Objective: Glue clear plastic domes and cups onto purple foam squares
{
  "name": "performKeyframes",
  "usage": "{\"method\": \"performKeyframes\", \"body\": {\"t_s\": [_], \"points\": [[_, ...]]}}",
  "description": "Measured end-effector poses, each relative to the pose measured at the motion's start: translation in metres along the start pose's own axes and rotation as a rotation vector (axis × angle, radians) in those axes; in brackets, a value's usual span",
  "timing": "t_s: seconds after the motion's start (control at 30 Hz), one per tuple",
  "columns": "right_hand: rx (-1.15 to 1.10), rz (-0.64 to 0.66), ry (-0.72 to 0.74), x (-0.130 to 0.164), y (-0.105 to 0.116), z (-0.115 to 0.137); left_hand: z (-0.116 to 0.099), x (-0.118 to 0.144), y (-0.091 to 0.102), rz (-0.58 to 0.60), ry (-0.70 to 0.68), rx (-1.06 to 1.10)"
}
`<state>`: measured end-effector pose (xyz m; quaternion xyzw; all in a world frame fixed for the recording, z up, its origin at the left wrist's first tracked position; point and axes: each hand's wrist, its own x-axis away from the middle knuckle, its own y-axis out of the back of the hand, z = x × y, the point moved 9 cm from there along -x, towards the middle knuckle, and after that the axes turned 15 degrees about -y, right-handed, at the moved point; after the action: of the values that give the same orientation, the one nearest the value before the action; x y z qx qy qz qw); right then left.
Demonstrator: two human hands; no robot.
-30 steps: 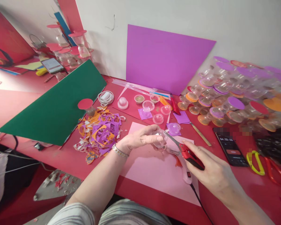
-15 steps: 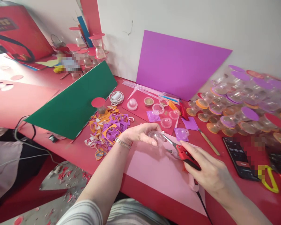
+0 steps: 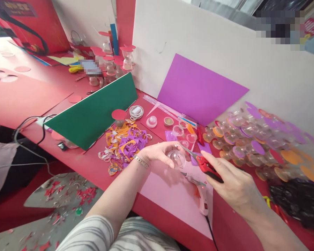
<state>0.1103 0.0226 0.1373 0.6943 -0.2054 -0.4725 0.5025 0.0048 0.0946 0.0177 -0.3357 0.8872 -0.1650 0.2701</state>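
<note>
A clear plastic dome cup [image 3: 177, 159] is pinched at its rim by my left hand [image 3: 161, 153], above a pink sheet [image 3: 167, 195]. My right hand [image 3: 232, 181] grips scissors [image 3: 204, 165] with red and black handles. The narrow metal tip of the scissors reaches the upper rim of the cup, by my left fingertips; whether the blades are apart I cannot tell. Below the scissors lies a pink glue gun [image 3: 202, 198] on the sheet, a small red light on its body and its nozzle pointing to the upper left.
Purple and orange paper scraps [image 3: 128, 143] pile up left of my hands. Behind are loose clear domes [image 3: 178, 130] and a leaning purple board [image 3: 201, 90]. A green board [image 3: 94, 115] stands left, stacked dome pieces [image 3: 251, 139] right, a black plastic bag [image 3: 298, 202] at far right.
The whole view has shifted. The cup has turned to show more of its round face, and the scissors have risen relative to the glue gun, which shows more fully. The phone is no longer visible.
</note>
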Motion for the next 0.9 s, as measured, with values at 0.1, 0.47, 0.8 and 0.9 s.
{"method": "performKeyframes", "body": {"t_s": [0.1,0.47,0.8,0.9], "points": [[-0.024,0.001,-0.012,-0.012,0.009,0.004,-0.006,-0.001,-0.003,0.02,-0.031,-0.029],[-0.026,0.209,-0.006,-0.059,-0.026,0.015,0.044,-0.007,-0.03,0.383,0.099,-0.479],[0.083,0.269,0.132,-0.084,-0.069,0.015,0.05,-0.002,-0.043,0.557,0.095,-0.621],[0.135,0.321,0.196,-0.085,-0.085,0.016,0.051,-0.002,-0.047,0.564,0.065,-0.574]]}}
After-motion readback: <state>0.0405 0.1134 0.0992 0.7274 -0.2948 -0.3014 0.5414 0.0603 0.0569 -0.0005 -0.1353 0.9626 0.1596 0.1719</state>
